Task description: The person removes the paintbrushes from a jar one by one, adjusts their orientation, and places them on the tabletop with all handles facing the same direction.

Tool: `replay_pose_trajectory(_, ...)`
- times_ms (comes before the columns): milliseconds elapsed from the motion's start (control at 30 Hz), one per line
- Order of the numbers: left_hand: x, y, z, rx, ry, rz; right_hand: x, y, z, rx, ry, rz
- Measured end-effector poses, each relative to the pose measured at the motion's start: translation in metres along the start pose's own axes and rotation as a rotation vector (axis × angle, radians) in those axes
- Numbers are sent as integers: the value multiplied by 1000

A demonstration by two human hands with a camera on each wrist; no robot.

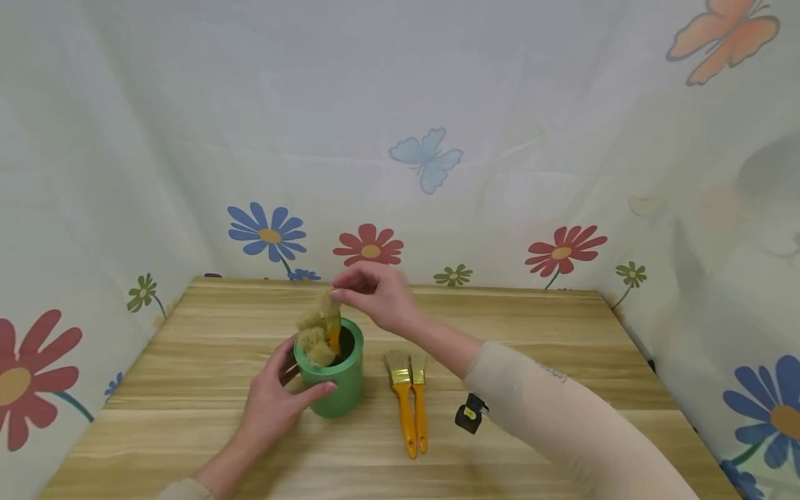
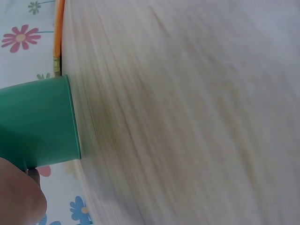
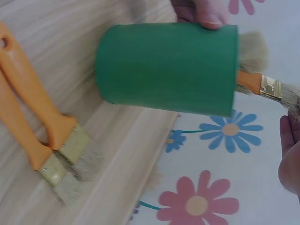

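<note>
A green cup (image 1: 334,378) stands upright on the wooden table (image 1: 531,326), with several bristle-up paintbrushes inside it. My left hand (image 1: 275,399) grips the cup's left side; the cup (image 2: 37,124) fills the left of the left wrist view, and its thumb (image 3: 208,11) shows over the cup (image 3: 168,68) in the right wrist view. My right hand (image 1: 375,292) hovers above the cup and pinches the bristle end of an orange-handled brush (image 1: 332,326) whose handle points down into the cup. That brush (image 3: 262,86) sticks out of the cup's mouth in the right wrist view.
Two more orange-handled brushes (image 1: 409,399) lie side by side on the table right of the cup, bristles pointing away from me; they show as brushes (image 3: 42,136) in the right wrist view. A small black and yellow object (image 1: 470,414) lies near my right forearm. Flowered cloth walls surround the table.
</note>
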State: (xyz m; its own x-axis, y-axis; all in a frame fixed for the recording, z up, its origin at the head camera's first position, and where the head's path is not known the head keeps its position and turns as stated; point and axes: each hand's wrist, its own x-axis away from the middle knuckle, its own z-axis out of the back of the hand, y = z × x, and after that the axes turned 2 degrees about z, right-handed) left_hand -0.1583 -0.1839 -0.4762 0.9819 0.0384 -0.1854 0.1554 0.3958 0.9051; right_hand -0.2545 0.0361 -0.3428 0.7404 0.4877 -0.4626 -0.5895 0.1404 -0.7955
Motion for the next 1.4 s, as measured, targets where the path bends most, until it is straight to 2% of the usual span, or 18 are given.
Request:
replay_pose_trajectory(233, 0, 1, 0, 3, -4, -1, -8, -17, 23, -29, 94, 1)
replay_pose_trajectory(433, 0, -1, 0, 11, -2, -6, -8, -27, 45, -114, 157, -17)
replay_pose_trajectory(733, -1, -4, -1, 6, 2, 9, 0, -32, 74, -107, 224, -37)
replay_pose_trajectory(1000, -1, -7, -2, 6, 1, 6, 14, -26, 96, -82, 261, -69)
replay_pose_trajectory(1400, -1, -3, -1, 1, -8, 10, 49, -9, 123, -20, 256, -196)
